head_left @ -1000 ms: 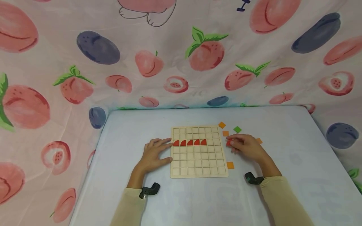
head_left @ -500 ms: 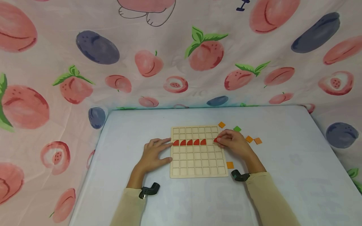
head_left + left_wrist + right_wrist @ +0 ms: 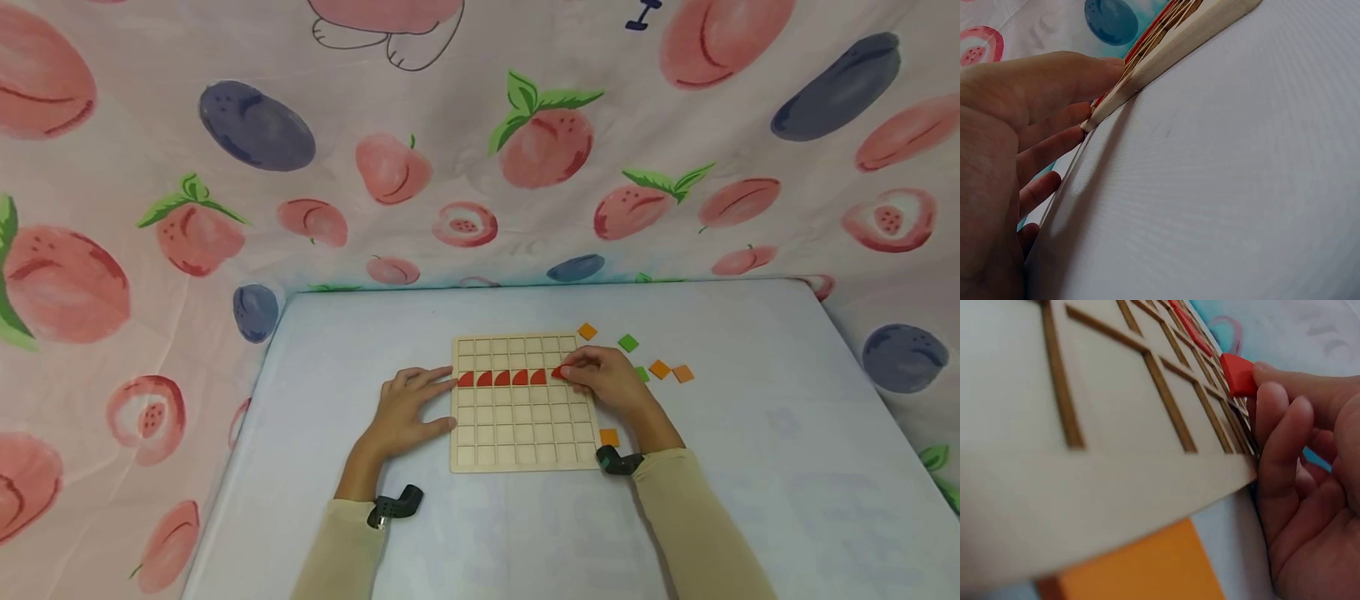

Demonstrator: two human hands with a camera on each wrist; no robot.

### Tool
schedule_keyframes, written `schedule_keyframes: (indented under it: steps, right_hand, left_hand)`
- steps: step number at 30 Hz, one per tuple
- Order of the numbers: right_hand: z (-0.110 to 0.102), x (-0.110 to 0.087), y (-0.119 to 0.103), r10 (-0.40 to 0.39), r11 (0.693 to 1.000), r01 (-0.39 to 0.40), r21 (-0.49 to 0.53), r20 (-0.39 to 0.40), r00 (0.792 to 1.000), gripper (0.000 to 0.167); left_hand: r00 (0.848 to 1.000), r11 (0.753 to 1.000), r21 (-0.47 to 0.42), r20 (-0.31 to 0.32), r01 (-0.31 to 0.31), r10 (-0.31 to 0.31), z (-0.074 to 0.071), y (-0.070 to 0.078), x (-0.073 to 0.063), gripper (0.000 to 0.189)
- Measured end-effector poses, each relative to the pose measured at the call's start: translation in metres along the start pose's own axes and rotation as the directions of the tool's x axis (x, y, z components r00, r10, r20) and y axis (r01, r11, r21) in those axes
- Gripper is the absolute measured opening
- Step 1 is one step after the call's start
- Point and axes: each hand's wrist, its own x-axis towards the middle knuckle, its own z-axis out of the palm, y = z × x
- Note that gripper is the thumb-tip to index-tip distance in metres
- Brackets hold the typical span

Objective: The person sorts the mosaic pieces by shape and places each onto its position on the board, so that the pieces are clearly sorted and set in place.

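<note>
A square wooden grid board point(image 3: 525, 460) lies on the white table. In its third row from the back, several red quarter-circle tiles point(image 3: 502, 378) sit side by side from the left edge. My right hand point(image 3: 611, 382) pinches another red quarter-circle tile point(image 3: 1238, 375) between thumb and fingertips, over that same row, just right of the last placed one. My left hand point(image 3: 405, 412) touches the board's left edge with its fingers spread and fairly straight; the left wrist view shows the fingertips point(image 3: 1113, 69) right at the wooden side.
Orange square tiles point(image 3: 660, 369) and green ones point(image 3: 628, 342) lie on the table right of the board. One orange tile point(image 3: 609, 437) is close to its right edge, under the right wrist. A fruit-print cloth point(image 3: 465, 167) hangs behind the table.
My right hand has moved left from the loose tiles onto the board, carrying the red quarter-circle tile. Orange and green tiles it covered now show. My left hand has stayed put.
</note>
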Motion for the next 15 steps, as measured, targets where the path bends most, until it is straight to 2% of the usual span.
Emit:
schedule_keyframes:
  steps: [7,15]
  right_hand:
    - [0.0007,0.0027,0.0004,0.006,1.0,-0.006,-0.028,0.006,1.0,0.031]
    - [0.0023,0.0036,0.0014,-0.014,0.997,0.012,-0.078,-0.017,1.0,0.021]
  left_hand:
    - [1.0,1.0,-0.009,-0.004,-0.003,0.003,0.0005,-0.0005,0.0001,0.064]
    - [1.0,1.0,-0.005,-0.004,-0.008,0.008,0.0003,-0.0003,0.0002,0.063]
